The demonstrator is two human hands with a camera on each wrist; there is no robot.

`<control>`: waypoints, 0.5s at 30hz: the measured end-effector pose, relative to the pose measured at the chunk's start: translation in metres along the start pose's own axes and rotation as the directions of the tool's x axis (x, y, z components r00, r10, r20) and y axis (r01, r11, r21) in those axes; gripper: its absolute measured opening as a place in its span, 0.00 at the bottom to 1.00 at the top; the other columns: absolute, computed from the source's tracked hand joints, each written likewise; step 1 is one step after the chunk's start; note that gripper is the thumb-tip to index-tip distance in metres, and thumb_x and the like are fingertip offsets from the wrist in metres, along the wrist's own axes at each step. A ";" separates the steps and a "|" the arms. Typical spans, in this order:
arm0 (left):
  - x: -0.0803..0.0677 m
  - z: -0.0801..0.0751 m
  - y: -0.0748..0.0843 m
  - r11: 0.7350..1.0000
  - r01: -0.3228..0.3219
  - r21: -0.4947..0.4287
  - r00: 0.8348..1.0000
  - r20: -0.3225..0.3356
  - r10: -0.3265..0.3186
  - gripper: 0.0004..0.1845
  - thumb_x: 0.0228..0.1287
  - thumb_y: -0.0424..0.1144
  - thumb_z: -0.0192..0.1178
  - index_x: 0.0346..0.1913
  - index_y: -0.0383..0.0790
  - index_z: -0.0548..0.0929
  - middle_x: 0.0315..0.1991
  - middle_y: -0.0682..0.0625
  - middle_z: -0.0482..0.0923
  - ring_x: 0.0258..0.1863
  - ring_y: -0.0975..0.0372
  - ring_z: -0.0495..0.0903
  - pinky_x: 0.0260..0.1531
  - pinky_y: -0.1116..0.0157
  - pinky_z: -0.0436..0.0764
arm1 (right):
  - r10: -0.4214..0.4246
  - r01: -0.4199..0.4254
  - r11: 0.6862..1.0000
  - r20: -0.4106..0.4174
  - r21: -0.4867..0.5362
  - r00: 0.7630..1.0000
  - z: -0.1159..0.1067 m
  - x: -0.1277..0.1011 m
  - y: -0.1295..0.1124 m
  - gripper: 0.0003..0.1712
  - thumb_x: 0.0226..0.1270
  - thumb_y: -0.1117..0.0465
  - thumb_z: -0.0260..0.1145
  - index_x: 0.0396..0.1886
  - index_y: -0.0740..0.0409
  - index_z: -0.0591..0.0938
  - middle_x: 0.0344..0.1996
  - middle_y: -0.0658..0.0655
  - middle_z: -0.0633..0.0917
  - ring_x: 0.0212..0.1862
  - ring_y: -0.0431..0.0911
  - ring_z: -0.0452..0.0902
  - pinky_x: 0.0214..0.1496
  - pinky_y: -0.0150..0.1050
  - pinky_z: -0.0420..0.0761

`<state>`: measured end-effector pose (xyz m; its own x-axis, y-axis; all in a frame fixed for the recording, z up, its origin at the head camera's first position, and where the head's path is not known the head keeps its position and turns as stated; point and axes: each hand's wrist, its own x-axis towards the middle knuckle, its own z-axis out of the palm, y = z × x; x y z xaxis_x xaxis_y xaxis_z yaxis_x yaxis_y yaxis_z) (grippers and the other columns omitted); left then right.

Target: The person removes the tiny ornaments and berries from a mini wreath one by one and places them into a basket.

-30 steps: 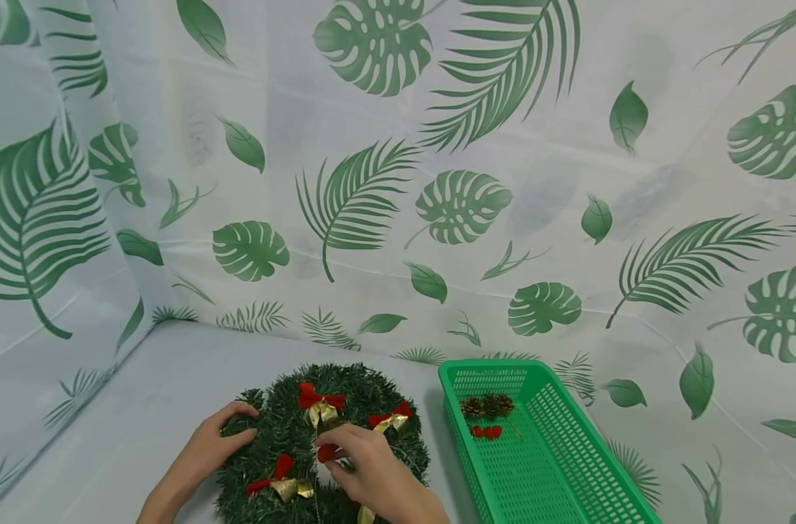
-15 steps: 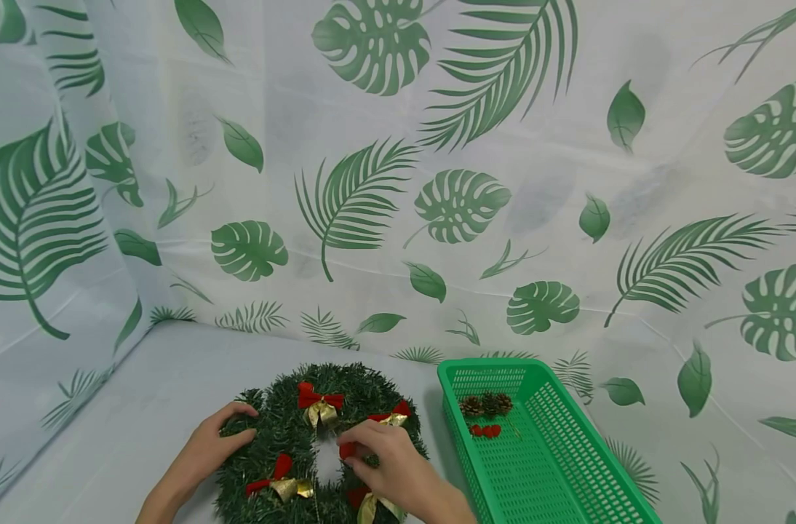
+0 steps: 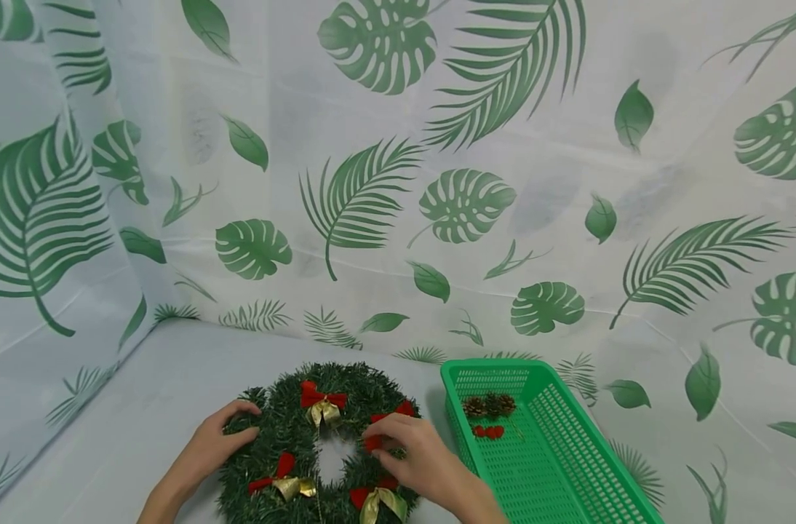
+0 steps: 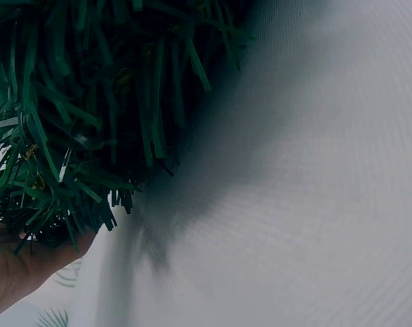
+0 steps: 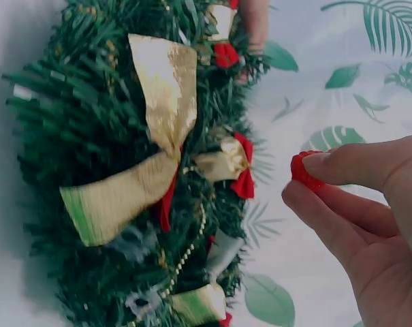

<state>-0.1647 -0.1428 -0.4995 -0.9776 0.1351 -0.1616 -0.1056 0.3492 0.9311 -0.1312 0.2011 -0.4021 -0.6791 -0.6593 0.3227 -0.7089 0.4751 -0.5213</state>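
Note:
A green tinsel wreath [image 3: 287, 429] with red and gold bows [image 3: 322, 405] lies flat on the white table. My left hand [image 3: 243, 425] grips its left edge, thumb on top; the left wrist view shows the needles [image 4: 69, 102] against my palm. Over the wreath's right side, my right hand [image 3: 380, 442] pinches a small red piece [image 3: 372, 442] between thumb and forefinger. The right wrist view shows that red piece [image 5: 301, 170] held just off the wreath [image 5: 90, 136], beside a big gold bow [image 5: 151, 150].
A green plastic basket [image 3: 555, 466] stands right of the wreath, holding pine cones [image 3: 488, 405] and red berries [image 3: 487, 431] at its far end. A leaf-print white cloth [image 3: 398, 182] forms the back and side walls. Bare table [image 3: 142, 407] lies to the left.
My right hand has carried the red piece from the wreath's middle hole to its right side. The left hand and the wreath have stayed put.

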 end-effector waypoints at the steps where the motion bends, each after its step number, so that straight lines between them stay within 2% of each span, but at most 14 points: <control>1: 0.000 0.000 0.000 1.000 -0.001 0.000 1.000 -0.001 0.001 0.22 0.72 0.44 0.64 0.63 0.38 0.77 0.70 0.35 0.71 0.72 0.35 0.65 0.57 0.42 0.79 | 0.009 -0.009 1.000 0.001 0.003 1.000 -0.002 -0.001 0.000 0.18 0.63 0.76 0.71 0.50 0.59 0.85 0.43 0.58 0.88 0.40 0.42 0.88 0.42 0.23 0.85; 15: -0.001 0.000 -0.001 1.000 -0.014 -0.008 1.000 0.006 0.014 0.22 0.72 0.44 0.64 0.62 0.38 0.77 0.71 0.34 0.70 0.73 0.35 0.63 0.58 0.41 0.78 | 0.100 -0.097 0.994 -0.064 0.045 0.993 -0.026 -0.018 0.011 0.18 0.63 0.75 0.72 0.50 0.55 0.87 0.43 0.56 0.89 0.40 0.43 0.89 0.43 0.28 0.88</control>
<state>-0.1639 -0.1429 -0.5000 -0.9779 0.1452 -0.1508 -0.0939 0.3396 0.9359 -0.1320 0.2333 -0.3926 -0.7574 -0.5696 0.3192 -0.6304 0.5104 -0.5849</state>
